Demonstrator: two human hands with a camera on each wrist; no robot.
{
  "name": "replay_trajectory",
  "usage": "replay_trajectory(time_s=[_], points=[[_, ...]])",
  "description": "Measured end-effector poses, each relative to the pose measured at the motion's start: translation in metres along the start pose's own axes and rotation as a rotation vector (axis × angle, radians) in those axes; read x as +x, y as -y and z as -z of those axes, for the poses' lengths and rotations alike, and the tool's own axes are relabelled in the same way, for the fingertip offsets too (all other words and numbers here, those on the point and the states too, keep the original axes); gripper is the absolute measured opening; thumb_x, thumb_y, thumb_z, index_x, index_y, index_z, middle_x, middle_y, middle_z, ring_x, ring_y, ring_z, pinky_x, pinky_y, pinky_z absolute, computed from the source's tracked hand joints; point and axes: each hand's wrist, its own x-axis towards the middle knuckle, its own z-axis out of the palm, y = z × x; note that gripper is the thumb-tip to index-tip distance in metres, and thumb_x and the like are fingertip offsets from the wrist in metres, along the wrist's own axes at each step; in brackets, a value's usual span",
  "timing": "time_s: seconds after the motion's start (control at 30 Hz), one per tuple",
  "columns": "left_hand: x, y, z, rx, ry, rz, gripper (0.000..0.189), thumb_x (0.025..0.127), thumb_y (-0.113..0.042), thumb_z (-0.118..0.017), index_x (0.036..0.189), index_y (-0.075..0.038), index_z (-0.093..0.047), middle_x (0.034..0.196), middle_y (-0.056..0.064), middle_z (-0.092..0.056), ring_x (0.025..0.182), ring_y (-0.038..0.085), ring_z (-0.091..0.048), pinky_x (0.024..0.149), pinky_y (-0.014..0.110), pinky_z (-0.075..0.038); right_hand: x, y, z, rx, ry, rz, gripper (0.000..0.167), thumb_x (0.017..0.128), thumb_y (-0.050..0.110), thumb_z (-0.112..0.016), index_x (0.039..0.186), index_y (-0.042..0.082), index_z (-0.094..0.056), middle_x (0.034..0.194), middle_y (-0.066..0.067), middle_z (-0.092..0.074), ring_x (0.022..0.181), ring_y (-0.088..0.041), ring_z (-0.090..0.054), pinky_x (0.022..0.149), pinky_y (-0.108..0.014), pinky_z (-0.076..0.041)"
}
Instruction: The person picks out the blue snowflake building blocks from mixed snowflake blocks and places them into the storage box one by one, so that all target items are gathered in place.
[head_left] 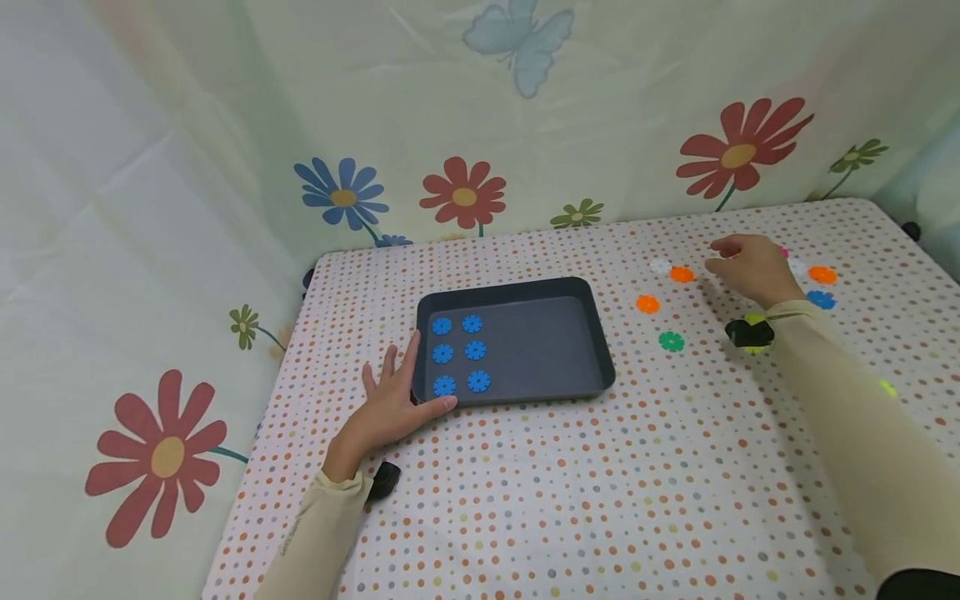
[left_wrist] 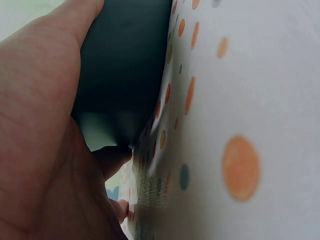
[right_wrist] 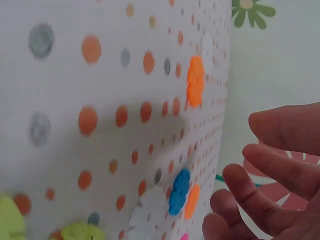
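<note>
My left hand (head_left: 384,414) rests spread at the near left corner of a dark grey baking tray (head_left: 540,400). Its thumb lies along the front rim and the index finger along the left side; in the left wrist view the tray's wall (left_wrist: 125,55) stands against this hand. Inside the tray, several blue notched discs (head_left: 476,350) lie in two columns at the left. Over the table's right side hovers my right hand (head_left: 753,268), fingers loosely bent with nothing between them. Below it in the right wrist view lie an orange disc (right_wrist: 195,81) and a blue disc (right_wrist: 179,192).
Around my right hand are scattered a green disc (head_left: 671,341), orange discs (head_left: 648,304), a white disc (head_left: 660,267) and yellow discs (head_left: 753,319), the latter partly behind the wrist camera. A dotted cloth (head_left: 525,500) covers the table. A flowered curtain (head_left: 600,108) hangs behind it.
</note>
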Motion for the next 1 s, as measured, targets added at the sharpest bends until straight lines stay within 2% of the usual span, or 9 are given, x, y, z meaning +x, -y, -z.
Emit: replay_trajectory(time_s=[0.27,0.37,0.5,0.73,0.8,0.9,0.97,1.0], points=[[0.001,0.001,-0.001,0.004,-0.004,-0.003,0.121,0.093,-0.068,-0.072,0.174,-0.026,0.008,0.179,0.014,-0.002,0.162,0.032,0.017,0.118,0.066,0.025,0.010,-0.016,0.006,-0.119,-0.007,-0.019,0.044,0.106,0.009,-0.055,0.137,-0.022,-0.049,0.134,-0.044,-0.045,0.119,-0.058,-0.042,0.103,-0.071,-0.042],[0.002,0.001,-0.001,0.006,-0.009,-0.011,0.121,0.093,-0.068,-0.072,0.174,-0.026,0.007,0.179,0.012,-0.003,0.163,0.032,0.016,0.118,0.065,0.025,0.013,-0.022,0.008,-0.162,0.025,-0.013,0.046,0.103,0.008,-0.059,0.132,-0.026,-0.049,0.131,-0.046,-0.046,0.118,-0.061,-0.041,0.107,-0.072,-0.035],[0.003,0.001,0.000,0.013,-0.010,-0.012,0.121,0.093,-0.068,-0.072,0.174,-0.025,0.007,0.179,0.012,-0.004,0.163,0.032,0.015,0.118,0.065,0.025,0.015,-0.029,0.009,-0.207,0.050,0.041,0.048,0.099,0.005,-0.062,0.125,-0.032,-0.048,0.126,-0.048,-0.049,0.117,-0.065,-0.041,0.109,-0.076,-0.023],[0.002,-0.001,0.000,0.006,-0.006,-0.006,0.122,0.093,-0.068,-0.072,0.174,-0.024,0.007,0.179,0.014,-0.003,0.163,0.032,0.016,0.118,0.065,0.025,0.015,-0.032,0.008,-0.210,0.013,0.051,0.043,0.097,0.003,-0.062,0.119,-0.031,-0.047,0.118,-0.048,-0.051,0.112,-0.064,-0.044,0.110,-0.075,-0.020],[0.002,0.000,0.000,0.006,-0.009,-0.007,0.122,0.092,-0.068,-0.072,0.174,-0.024,0.007,0.179,0.015,-0.004,0.163,0.032,0.016,0.118,0.065,0.025,0.016,-0.033,0.007,-0.184,0.006,0.028,0.040,0.097,0.002,-0.063,0.119,-0.027,-0.046,0.116,-0.046,-0.050,0.108,-0.061,-0.046,0.108,-0.072,-0.028],[0.002,0.000,0.001,0.006,-0.012,-0.008,0.121,0.092,-0.067,-0.073,0.174,-0.024,0.006,0.179,0.014,-0.004,0.163,0.032,0.015,0.118,0.066,0.024,0.016,-0.034,0.005,-0.151,-0.005,0.005,0.038,0.098,0.002,-0.065,0.121,-0.019,-0.044,0.115,-0.043,-0.050,0.101,-0.056,-0.049,0.096,-0.068,-0.042],[0.002,-0.001,0.001,0.005,-0.013,-0.008,0.121,0.092,-0.067,-0.073,0.174,-0.025,0.006,0.179,0.014,-0.003,0.163,0.032,0.015,0.118,0.065,0.024,0.016,-0.034,0.004,-0.134,-0.007,-0.006,0.037,0.098,0.000,-0.064,0.125,-0.017,-0.044,0.117,-0.041,-0.050,0.100,-0.054,-0.049,0.086,-0.065,-0.048],[0.002,-0.001,0.001,0.005,-0.013,-0.009,0.121,0.092,-0.067,-0.072,0.174,-0.025,0.006,0.179,0.013,-0.004,0.163,0.032,0.015,0.118,0.065,0.024,0.016,-0.034,0.003,-0.134,-0.014,-0.001,0.037,0.098,-0.001,-0.064,0.126,-0.017,-0.044,0.118,-0.042,-0.051,0.099,-0.053,-0.049,0.085,-0.064,-0.048]])
